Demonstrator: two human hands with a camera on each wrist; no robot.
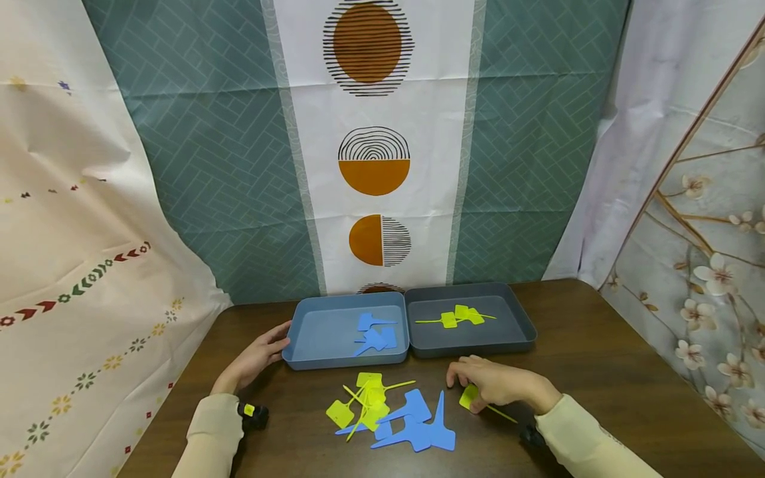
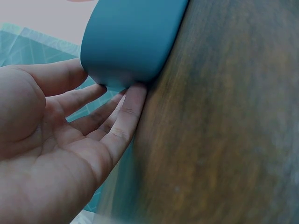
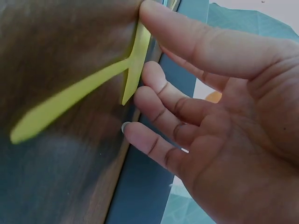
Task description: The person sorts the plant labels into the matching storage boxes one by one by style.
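My left hand (image 1: 257, 355) rests its fairly straight fingertips on the left end of a blue tray (image 1: 340, 364), as the left wrist view also shows. Several blue plant labels (image 1: 373, 338) lie inside that tray. Between thumb and fingers, my right hand (image 1: 502, 383) pinches the head of a yellow plant label (image 3: 135, 67), whose stem points away from the fingers. It is low over the table, just in front of a dark grey tray (image 1: 472, 349) that holds several yellow plant labels (image 1: 461, 314).
On the brown table (image 1: 299, 425), between my hands, lies a loose heap of yellow plant labels (image 1: 370, 398), partly overlapping a heap of blue plant labels (image 1: 421, 433). The trays stand side by side at the back, before a hanging patterned cloth (image 1: 382, 106).
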